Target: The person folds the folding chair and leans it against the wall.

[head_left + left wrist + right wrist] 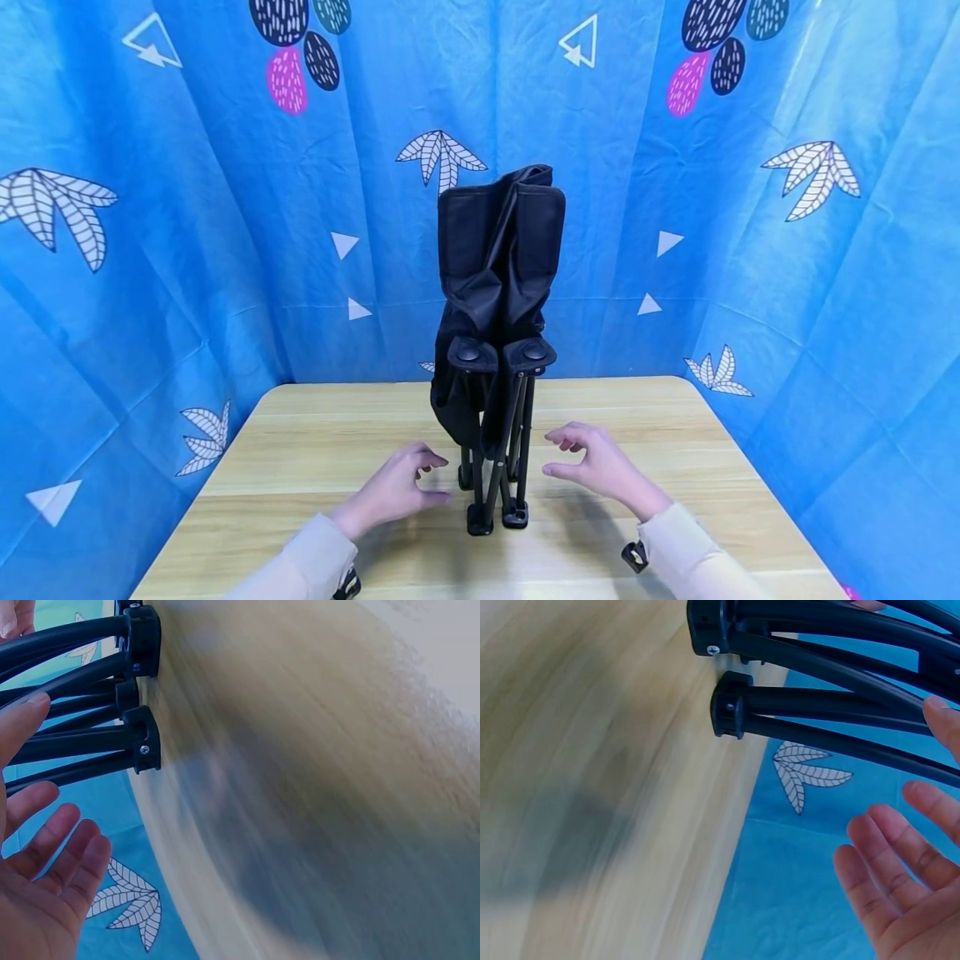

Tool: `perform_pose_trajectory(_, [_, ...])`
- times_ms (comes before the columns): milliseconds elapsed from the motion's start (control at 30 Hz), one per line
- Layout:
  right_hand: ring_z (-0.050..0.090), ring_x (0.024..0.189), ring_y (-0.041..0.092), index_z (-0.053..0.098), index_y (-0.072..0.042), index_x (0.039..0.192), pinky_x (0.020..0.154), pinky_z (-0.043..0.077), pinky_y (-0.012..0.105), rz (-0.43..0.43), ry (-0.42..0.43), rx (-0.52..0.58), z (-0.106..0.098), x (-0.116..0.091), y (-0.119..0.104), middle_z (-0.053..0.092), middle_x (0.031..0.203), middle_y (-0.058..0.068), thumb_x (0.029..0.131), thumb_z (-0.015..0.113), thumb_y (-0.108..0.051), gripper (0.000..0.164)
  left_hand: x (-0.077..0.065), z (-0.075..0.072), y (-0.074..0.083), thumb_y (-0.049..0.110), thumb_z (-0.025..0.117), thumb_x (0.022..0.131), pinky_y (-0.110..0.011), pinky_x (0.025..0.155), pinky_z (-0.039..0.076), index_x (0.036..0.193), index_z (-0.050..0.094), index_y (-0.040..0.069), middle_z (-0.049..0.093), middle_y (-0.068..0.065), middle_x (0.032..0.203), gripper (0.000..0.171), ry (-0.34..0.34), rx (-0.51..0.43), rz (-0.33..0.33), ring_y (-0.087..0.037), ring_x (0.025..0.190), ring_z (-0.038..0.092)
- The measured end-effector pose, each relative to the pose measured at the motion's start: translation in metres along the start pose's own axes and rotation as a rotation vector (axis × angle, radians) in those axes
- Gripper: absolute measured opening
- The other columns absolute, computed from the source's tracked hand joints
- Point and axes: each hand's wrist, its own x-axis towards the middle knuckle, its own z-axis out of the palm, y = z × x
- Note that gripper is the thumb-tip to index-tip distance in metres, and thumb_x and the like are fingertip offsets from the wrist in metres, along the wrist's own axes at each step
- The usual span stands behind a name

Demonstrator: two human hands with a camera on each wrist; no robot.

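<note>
Wood-grain surface (300, 450), pale. Left grip (393, 490), right grip (600, 468): bare hands, empty, fingers relaxed, thumbs apart. Folding chair (495, 304): black, collapsed, standing upright on the surface between both grips. Blue curtain (375, 183): leaf-printed, behind.

From where I stand, I can read no word, brand or number anywhere: none on the folded black chair (495, 300), none on the tabletop (315, 433). The blue curtain (615, 208) behind carries only printed shapes, such as white triangles (344, 244) and leaves (75, 188), without any legible lettering.
</note>
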Motion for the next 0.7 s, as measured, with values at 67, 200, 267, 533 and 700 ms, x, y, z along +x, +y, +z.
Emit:
perform_pose_trajectory(67, [0.073,0.099,0.027,0.077,-0.002,0.125,0.088,0.062,0.034,0.0,0.0,0.004,0.002,-0.001,0.001,0.08,0.116,0.009,0.087,0.092,-0.029,0.05,0.0,0.002,-0.001,0.03,0.096,0.081,-0.037,0.087,0.061,0.124,0.078,0.0,0.076,-0.012,0.116,0.056,-0.005,-0.007,0.001,-0.026,0.103,0.07])
perform_pose_trajectory(200, [0.073,0.097,0.026,0.077,0.0,0.124,0.086,0.061,0.032,-0.018,0.001,0.008,0.005,-0.001,0.004,0.08,0.115,0.011,0.086,0.092,-0.028,0.05,0.001,0.004,-0.002,0.033,0.096,0.081,-0.038,0.088,0.061,0.124,0.078,0.001,0.076,-0.011,0.116,0.057,-0.019,-0.01,-0.004,-0.026,0.103,0.07])
perform_pose_trajectory(267, [0.073,0.096,0.026,0.076,0.001,0.124,0.086,0.061,0.032,-0.023,-0.005,0.007,0.006,-0.001,0.005,0.08,0.115,0.012,0.086,0.092,-0.028,0.051,0.0,0.005,-0.002,0.036,0.097,0.081,-0.039,0.088,0.062,0.124,0.078,0.001,0.076,-0.01,0.116,0.058,-0.026,-0.015,-0.009,-0.026,0.102,0.07])
perform_pose_trajectory(533, [0.073,0.099,0.027,0.076,0.0,0.126,0.088,0.061,0.033,0.01,-0.046,0.011,0.011,-0.002,0.01,0.079,0.119,0.015,0.087,0.092,-0.031,0.052,0.001,0.013,-0.006,0.032,0.096,0.081,-0.039,0.085,0.063,0.124,0.078,-0.001,0.077,-0.013,0.117,0.057,-0.046,-0.052,-0.013,-0.027,0.099,0.072])
perform_pose_trajectory(700, [0.074,0.101,0.03,0.076,-0.001,0.127,0.091,0.063,0.039,0.04,-0.073,0.028,0.016,-0.004,0.013,0.079,0.121,0.016,0.087,0.091,-0.031,0.052,0.001,0.019,-0.011,0.028,0.096,0.081,-0.031,0.082,0.061,0.126,0.076,-0.004,0.077,-0.016,0.116,0.059,-0.066,-0.103,-0.025,-0.022,0.095,0.072])
